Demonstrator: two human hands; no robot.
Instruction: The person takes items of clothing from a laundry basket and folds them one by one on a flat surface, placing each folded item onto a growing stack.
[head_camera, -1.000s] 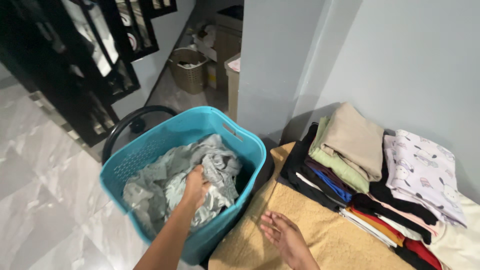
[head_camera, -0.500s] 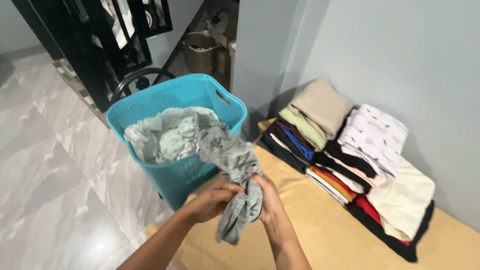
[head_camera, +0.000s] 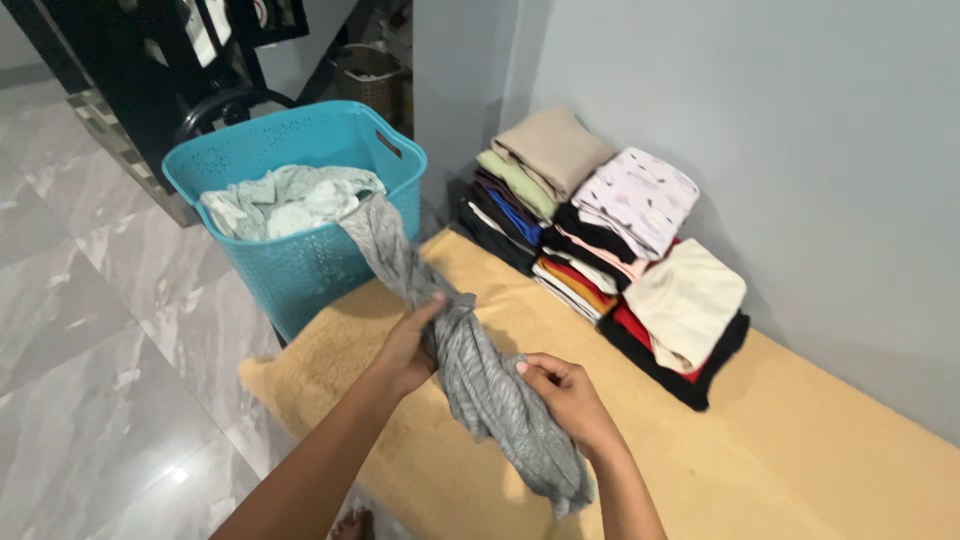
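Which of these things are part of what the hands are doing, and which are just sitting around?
In use:
left hand
right hand
grey garment
blue laundry basket

Lying about:
stacks of folded clothes
tan blanket
small bin

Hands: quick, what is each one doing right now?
Left hand: closed on the grey garment.
Right hand: closed on the same garment, lower down.

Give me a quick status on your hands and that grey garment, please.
Left hand and right hand both gripping grey garment. Its top end trails from blue basket. Folded stacks apart.
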